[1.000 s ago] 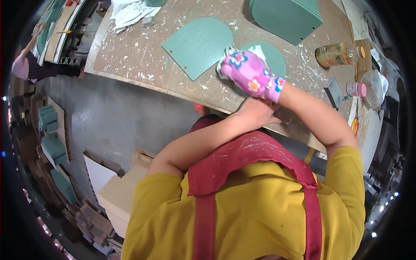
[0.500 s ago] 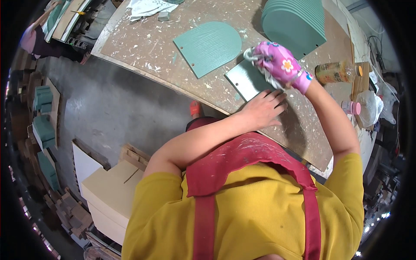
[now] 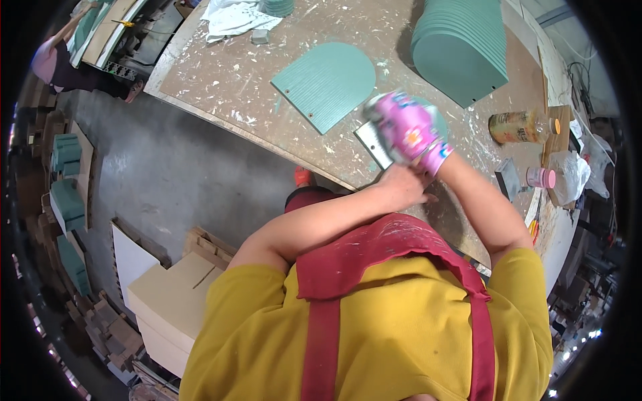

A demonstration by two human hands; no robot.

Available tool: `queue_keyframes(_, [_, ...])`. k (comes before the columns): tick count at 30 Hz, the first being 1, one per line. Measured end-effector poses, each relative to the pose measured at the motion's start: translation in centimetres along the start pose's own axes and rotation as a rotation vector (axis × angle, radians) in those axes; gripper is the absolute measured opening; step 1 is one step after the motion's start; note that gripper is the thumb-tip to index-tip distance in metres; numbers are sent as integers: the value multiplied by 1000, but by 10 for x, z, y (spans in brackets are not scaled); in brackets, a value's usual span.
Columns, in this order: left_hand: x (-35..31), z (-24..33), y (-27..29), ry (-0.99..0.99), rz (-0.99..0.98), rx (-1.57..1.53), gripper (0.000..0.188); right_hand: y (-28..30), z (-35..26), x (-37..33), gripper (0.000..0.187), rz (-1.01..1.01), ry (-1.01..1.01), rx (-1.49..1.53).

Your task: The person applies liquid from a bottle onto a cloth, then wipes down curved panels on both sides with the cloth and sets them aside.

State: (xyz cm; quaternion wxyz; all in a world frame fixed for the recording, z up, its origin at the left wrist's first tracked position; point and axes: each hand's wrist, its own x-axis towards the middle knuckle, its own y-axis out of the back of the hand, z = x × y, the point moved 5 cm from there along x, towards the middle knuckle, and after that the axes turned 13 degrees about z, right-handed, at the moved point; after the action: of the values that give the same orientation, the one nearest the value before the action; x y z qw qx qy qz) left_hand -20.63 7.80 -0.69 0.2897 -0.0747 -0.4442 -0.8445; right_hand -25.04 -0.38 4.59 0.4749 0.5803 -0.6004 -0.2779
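A green arch-topped panel (image 3: pixel 368 142) lies under my hands on the table, its straight end with a hole shining pale. My right hand (image 3: pixel 405 128), in a pink flowered glove, is closed on a greyish rag (image 3: pixel 390 148) pressed to the panel's face; motion blurs the glove and the rag barely shows. At the panel's near side rests my bare left hand (image 3: pixel 403 187), fingers extended and partly hidden behind the right wrist. A second green ribbed panel (image 3: pixel 328 83) with two holes lies flat just beyond, to the left.
Toward the far right stands a stack of green panels (image 3: pixel 461 50). A bottle (image 3: pixel 518 127), a grey block (image 3: pixel 509 179) and a pink-capped jar (image 3: pixel 540 177) are on the right. White cloth (image 3: pixel 234 19) lies at the far left. A person (image 3: pixel 67 63) works at another bench.
My right hand has swept left and nearer along the panel with the rag. The left hand stays by the near edge, now more covered. The grey block has come into view.
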Motion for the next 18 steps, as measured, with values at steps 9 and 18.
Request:
queue_keyframes(9, [-14, -67, 95, 384, 196, -131, 48, 85, 73, -107, 23, 345, -685, 217])
queue_keyframes(18, [-7, -64, 113, 321, -7, 123, 41, 33, 48, -135, 22, 468, -571, 18])
